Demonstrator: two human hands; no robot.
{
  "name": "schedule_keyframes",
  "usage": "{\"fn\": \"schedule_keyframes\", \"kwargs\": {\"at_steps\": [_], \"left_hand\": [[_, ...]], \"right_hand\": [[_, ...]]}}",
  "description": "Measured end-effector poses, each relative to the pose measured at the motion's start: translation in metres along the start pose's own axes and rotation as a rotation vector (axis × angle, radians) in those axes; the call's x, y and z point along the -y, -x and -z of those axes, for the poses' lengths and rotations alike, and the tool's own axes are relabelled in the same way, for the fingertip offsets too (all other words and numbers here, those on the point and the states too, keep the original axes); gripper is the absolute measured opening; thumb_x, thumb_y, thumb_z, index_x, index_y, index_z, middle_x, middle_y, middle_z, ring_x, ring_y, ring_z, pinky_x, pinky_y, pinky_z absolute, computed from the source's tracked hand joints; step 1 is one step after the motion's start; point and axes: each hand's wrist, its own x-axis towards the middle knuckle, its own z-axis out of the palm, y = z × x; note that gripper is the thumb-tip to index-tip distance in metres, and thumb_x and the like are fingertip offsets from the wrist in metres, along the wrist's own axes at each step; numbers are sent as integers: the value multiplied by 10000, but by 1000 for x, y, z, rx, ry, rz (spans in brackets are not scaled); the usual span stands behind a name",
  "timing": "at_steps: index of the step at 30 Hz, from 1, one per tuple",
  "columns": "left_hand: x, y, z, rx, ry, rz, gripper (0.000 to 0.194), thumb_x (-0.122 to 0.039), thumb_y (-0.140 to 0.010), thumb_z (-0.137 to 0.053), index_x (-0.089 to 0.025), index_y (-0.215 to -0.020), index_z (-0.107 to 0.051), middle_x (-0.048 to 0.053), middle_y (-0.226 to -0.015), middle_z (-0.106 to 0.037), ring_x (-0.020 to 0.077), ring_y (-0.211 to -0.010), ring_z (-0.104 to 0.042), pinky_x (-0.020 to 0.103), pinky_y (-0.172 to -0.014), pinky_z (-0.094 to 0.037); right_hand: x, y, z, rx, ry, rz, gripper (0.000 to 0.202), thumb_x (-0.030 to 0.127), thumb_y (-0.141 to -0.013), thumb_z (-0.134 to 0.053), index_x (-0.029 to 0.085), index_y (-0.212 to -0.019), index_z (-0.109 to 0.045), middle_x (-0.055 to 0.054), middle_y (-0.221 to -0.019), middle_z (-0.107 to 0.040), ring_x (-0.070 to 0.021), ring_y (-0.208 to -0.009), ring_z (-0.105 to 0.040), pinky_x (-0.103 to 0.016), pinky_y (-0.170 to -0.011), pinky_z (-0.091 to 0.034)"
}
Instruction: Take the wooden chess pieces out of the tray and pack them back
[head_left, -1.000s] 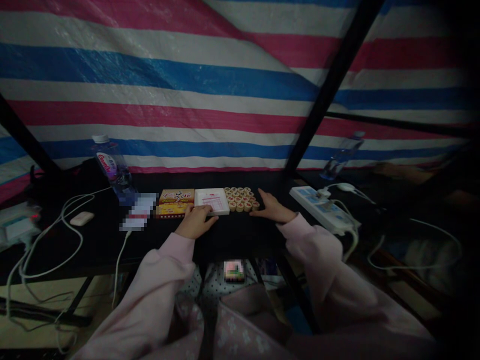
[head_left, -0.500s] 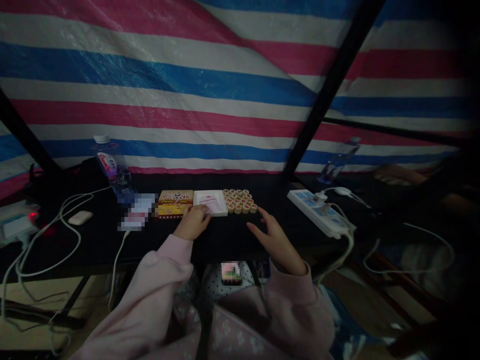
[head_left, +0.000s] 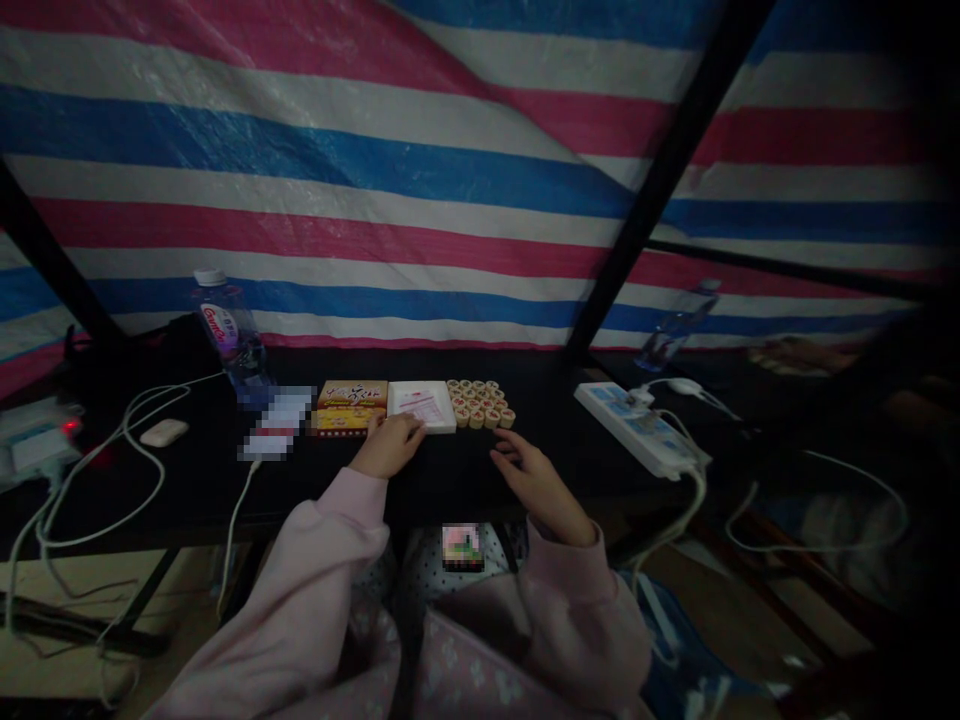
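My left hand (head_left: 389, 447) rests on the black table (head_left: 480, 470) with its fingertips on the near edge of a white box lid (head_left: 421, 405). To the lid's right lies a tight block of several round wooden game pieces (head_left: 480, 402) with red marks. My right hand (head_left: 534, 480) hovers low over the table, just in front of the pieces, fingers apart, holding nothing. A yellow and red box (head_left: 349, 406) sits left of the lid.
A water bottle (head_left: 229, 337) stands at the back left, with white cables (head_left: 142, 470) and a white earbud case (head_left: 163, 432) nearby. A white power strip (head_left: 637, 428) lies at the right, a second bottle (head_left: 675, 325) behind it. A striped tarp (head_left: 420, 170) backs the table.
My right hand left the right side of the game pieces, drew back toward me and now sits lower and closer in front of them. My left hand stayed on the white lid.
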Motion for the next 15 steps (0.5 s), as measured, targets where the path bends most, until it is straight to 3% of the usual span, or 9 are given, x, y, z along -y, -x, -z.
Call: {"fn": "schedule_keyframes", "kwargs": {"at_steps": [4, 7, 9, 12, 15], "left_hand": [[-3, -1, 4, -73, 20, 10, 274, -280, -883, -396, -204, -944, -652, 72, -1057, -668, 218, -1052, -563, 448, -972, -291], [-7, 0, 17, -174, 37, 20, 265, -245, -870, -419, -196, -1031, -623, 81, -1145, -629, 216, -1090, -541, 430, -979, -304], [-11, 4, 28, -297, 82, 2, 267, -233, -860, -438, -200, -1062, -611, 71, -1164, -617, 205, -1093, -539, 401, -979, -326], [-19, 19, 41, -577, 254, -68, 226, -229, -849, -459, -212, -996, -630, 47, -1058, -657, 191, -1016, -581, 350, -923, -399], [-25, 42, 40, -695, 386, -31, 287, -216, -834, -473, -220, -1109, -553, 42, -1030, -653, 179, -969, -598, 322, -877, -437]], "right_hand": [[9, -6, 4, -1, -50, -30, 350, 259, -777, -521, 179, -1112, -583, -59, -862, -649, -161, -745, -619, -291, -695, -486], [19, -9, 6, -34, -82, -18, 350, 251, -775, -513, 167, -1107, -580, -61, -857, -649, -161, -743, -616, -292, -693, -479], [24, -9, 5, -37, -123, 17, 344, 252, -772, -513, 165, -1097, -582, -64, -867, -647, -163, -759, -616, -291, -704, -478], [28, -5, 3, -17, -194, 69, 331, 281, -774, -520, 172, -1080, -588, -64, -876, -648, -167, -780, -618, -291, -717, -482], [26, -1, 2, -11, -231, 72, 331, 318, -778, -521, 181, -1072, -589, -58, -855, -651, -166, -758, -617, -287, -688, -486]]}}
